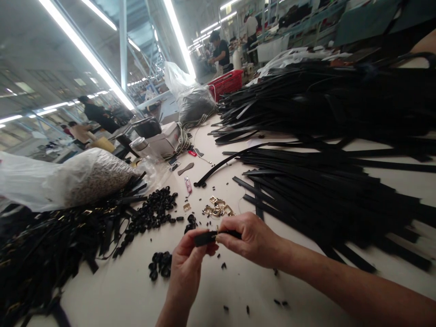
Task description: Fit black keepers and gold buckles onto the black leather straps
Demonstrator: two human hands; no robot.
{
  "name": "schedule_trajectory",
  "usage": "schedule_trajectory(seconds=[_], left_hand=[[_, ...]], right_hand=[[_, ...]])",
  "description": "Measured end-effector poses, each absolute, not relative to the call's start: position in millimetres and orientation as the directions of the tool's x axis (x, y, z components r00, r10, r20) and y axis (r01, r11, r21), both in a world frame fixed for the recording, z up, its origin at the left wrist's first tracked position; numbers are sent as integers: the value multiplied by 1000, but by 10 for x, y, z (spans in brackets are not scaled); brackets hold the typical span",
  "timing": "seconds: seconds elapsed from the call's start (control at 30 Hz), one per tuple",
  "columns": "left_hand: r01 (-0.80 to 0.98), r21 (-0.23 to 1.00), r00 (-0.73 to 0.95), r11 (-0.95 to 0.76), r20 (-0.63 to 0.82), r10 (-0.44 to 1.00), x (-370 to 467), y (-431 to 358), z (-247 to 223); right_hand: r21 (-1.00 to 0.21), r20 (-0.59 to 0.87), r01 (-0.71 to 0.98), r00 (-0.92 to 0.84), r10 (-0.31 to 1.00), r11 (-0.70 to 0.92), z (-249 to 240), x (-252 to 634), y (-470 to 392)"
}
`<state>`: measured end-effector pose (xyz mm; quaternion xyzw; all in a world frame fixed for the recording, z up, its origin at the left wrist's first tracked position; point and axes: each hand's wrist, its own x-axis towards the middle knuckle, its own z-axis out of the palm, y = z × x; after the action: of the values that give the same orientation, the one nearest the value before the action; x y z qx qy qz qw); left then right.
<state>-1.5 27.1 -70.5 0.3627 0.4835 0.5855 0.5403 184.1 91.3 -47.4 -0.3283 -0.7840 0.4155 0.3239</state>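
Note:
Both hands meet over the near middle of the white table. My left hand (190, 254) is closed on the wide end of a short black strap (205, 238), thumb and fingers pinching it. Fingers closed, my right hand (252, 238) grips the strap's other side, where a small gold-coloured metal piece shows at the fingertips; the fingers hide most of that piece. Just beyond the hands lie several gold buckles (218, 207). A small heap of black loops (161, 265) sits left of my left hand, with a larger heap of black loops (153, 209) farther back.
Long black straps (306, 181) are piled on the right. Black straps with gold buckles (78, 240) cover the left side. Behind stand a filled plastic bag (98, 175), a clear bottle (145, 152), a white box (166, 138) and a red basket (228, 84). People work farther off.

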Motion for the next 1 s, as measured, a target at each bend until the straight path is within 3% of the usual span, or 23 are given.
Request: schedule_trajectory(seconds=[0.3, 0.63, 0.73, 0.87, 1.0], left_hand=[[-287, 924, 113, 251, -228, 967, -77, 293, -639], [-206, 919, 20, 335, -338, 941, -86, 319, -572], [-149, 914, 48, 377, -374, 926, -55, 320, -562], [-89, 906, 85, 415, -408, 909, -5, 310, -592], [-259, 897, 4, 358, -369, 929, 28, 329, -675]], right_hand=[[-853, 277, 136, -701, 657, 505, -494, 1852, 906], [-760, 321, 206, -706, 632, 616, -434, 1907, 998], [-703, 403, 250, -632, 662, 666, -476, 1905, 998], [-564, 569, 263, -563, 599, 783, -546, 1887, 1012], [-493, 704, 299, -414, 577, 817, -520, 1893, 1048]])
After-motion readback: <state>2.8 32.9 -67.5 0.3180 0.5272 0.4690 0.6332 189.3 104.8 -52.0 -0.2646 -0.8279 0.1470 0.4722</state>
